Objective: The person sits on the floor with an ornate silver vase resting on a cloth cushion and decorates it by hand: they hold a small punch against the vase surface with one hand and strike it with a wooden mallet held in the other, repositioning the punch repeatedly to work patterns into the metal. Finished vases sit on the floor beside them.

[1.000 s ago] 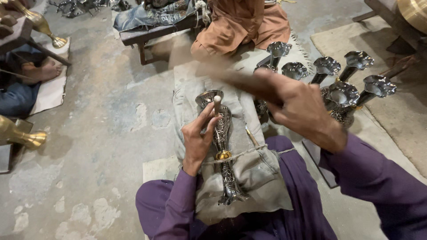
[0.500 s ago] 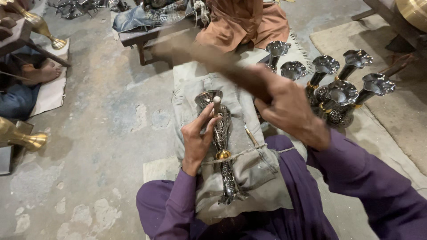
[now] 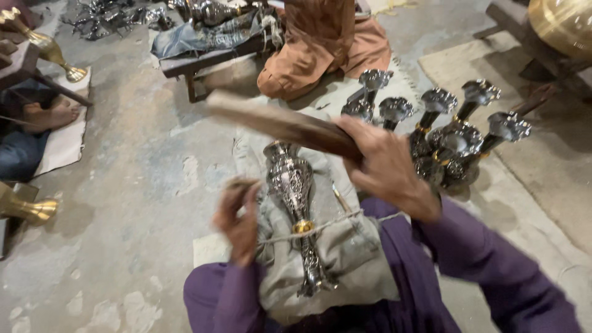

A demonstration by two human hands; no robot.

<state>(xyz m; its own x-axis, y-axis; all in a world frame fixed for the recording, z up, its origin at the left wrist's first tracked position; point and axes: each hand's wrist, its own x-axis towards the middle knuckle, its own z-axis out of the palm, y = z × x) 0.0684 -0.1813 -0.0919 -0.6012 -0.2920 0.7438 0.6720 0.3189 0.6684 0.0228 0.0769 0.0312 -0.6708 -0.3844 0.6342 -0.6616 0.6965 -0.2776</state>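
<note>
The right hand (image 3: 385,169) grips a brown wooden mallet (image 3: 280,123); the left hand (image 3: 239,213), pinching a blurred tool, should stay steady beside the embossed silver metal vase (image 3: 295,185).

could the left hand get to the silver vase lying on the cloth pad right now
Probably yes: the left hand sits just beside the silver vase on the cloth pad, with nothing between them.

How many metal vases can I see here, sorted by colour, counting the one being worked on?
Silver embossed metal vase lying on the grey cloth pad: 1
Silver metal vases standing in a cluster at right: about 7, since they overlap
Gold-coloured brass vases at left, one at the top and one lower down: 2
Total: about 10
</note>
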